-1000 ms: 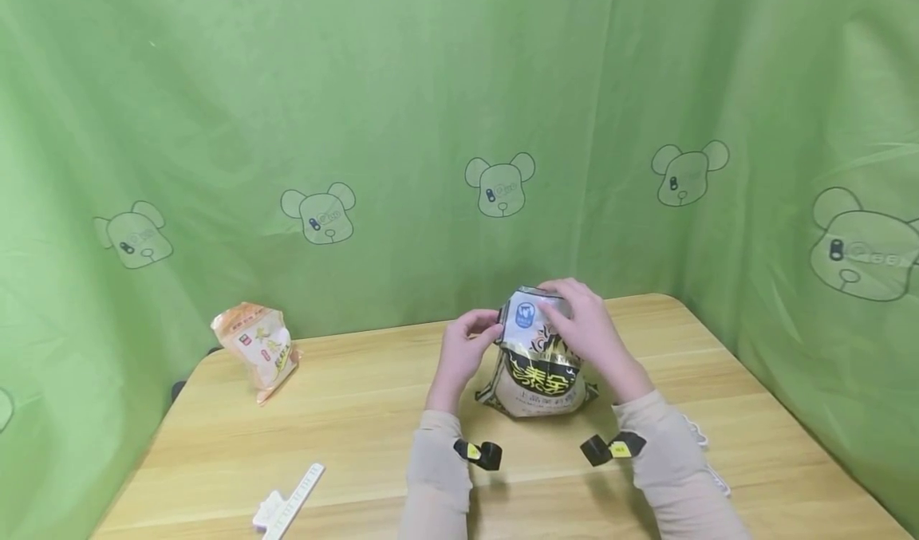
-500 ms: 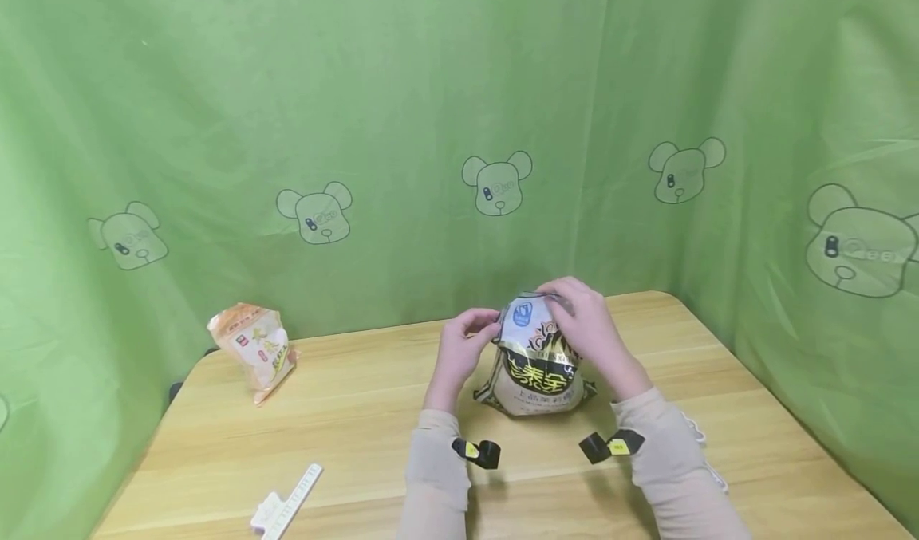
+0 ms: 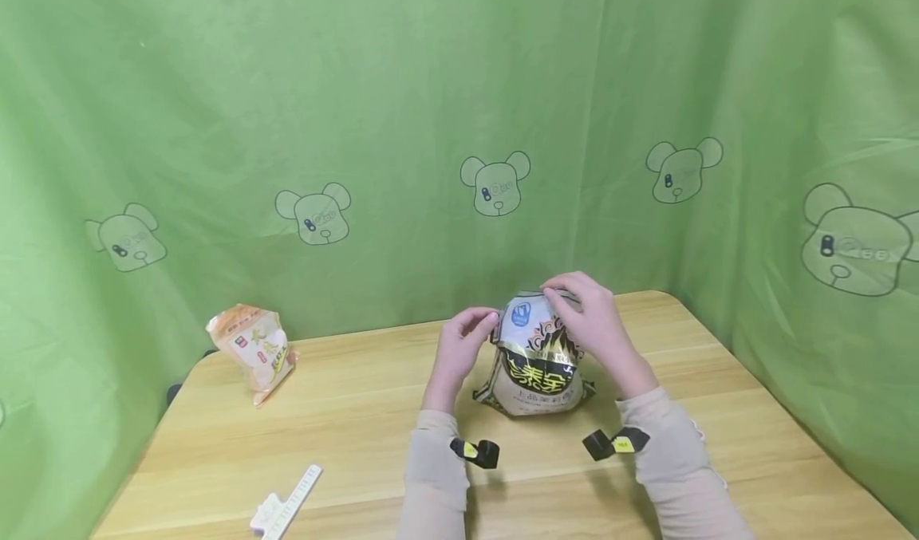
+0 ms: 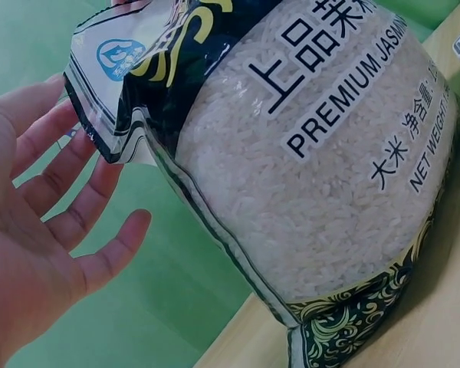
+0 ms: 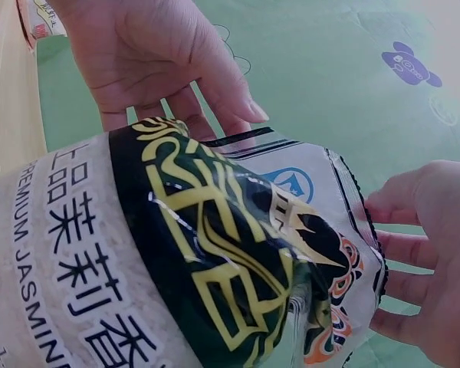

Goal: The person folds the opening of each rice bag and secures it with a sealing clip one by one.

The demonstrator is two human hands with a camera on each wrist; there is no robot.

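Observation:
A rice bag (image 3: 538,372) stands upright on the wooden table, its clear lower part full of white grains under printed text. Its silver-white top sags a little. At the bag's top left corner, my left hand (image 3: 458,348) pinches the edge between thumb and fingertips; in the left wrist view the little finger of that left hand (image 4: 38,207) hangs apart from the bag. My right hand (image 3: 592,325) holds the top right edge, thumb at the rim. Fingers of this right hand (image 5: 437,253) pass behind the edge in the right wrist view, partly hidden.
An orange and white packet (image 3: 262,352) leans at the table's back left. Near the front left lies a white clip-like piece (image 3: 287,504) with a long bar. White edges (image 3: 718,476) of another piece show beside the right sleeve. Green curtains stand behind the table (image 3: 373,412).
My right hand has shifted slightly up and right, its thumb sliding from the bag's front to the top rim. More of the flame print shows. My left hand stays at its corner.

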